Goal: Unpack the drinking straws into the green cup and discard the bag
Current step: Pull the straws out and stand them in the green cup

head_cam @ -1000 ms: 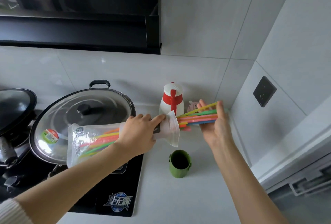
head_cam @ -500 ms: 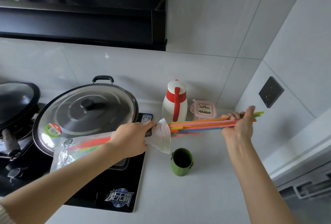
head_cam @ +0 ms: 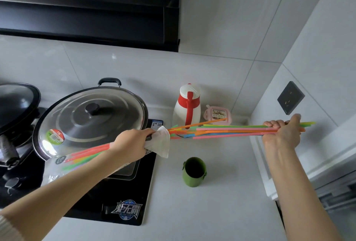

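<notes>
My right hand grips a bundle of coloured straws near their right ends, held level above the counter. Their left ends lie just outside the mouth of the clear plastic bag. My left hand is closed around that bag near its white opening, over the induction hob. Several straws still lie inside the bag, left of my hand. The green cup stands upright and empty on the counter, below the drawn-out bundle.
A large steel-lidded wok sits on the black induction hob under the bag. A white and red jug and a small pink box stand by the back wall. A black wall socket is at the right.
My right hand has pulled the straw bundle further right, almost clear of the bag's mouth. My left hand has kept hold of the bag with the remaining straws.
</notes>
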`<action>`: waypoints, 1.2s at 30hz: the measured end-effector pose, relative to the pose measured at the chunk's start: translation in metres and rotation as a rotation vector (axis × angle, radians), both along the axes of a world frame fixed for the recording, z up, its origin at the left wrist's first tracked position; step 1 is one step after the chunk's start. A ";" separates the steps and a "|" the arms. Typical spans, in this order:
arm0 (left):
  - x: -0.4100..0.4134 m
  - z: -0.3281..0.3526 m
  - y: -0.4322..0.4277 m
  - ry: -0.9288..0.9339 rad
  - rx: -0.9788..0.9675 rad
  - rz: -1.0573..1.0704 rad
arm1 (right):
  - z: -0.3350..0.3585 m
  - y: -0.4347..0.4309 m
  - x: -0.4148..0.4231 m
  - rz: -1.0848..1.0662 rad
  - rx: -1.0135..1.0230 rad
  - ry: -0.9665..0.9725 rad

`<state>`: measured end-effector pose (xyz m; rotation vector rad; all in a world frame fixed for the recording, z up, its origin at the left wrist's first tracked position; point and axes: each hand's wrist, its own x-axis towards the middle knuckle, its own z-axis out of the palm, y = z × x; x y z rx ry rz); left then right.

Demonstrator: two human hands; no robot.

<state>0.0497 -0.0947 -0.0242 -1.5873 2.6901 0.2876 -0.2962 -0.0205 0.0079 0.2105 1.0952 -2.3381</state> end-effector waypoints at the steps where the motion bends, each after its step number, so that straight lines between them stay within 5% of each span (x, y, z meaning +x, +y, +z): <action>1: 0.001 0.000 -0.002 -0.001 0.008 0.012 | 0.003 0.002 -0.002 -0.010 0.010 0.021; 14: 0.005 -0.002 -0.014 0.032 0.025 0.074 | -0.010 0.000 0.028 0.080 0.050 0.354; 27: -0.005 -0.001 -0.011 0.025 -0.013 0.030 | -0.087 -0.030 0.104 0.462 0.301 0.850; 36: -0.009 0.000 -0.010 0.064 -0.007 -0.001 | -0.087 -0.031 0.100 0.640 0.357 0.829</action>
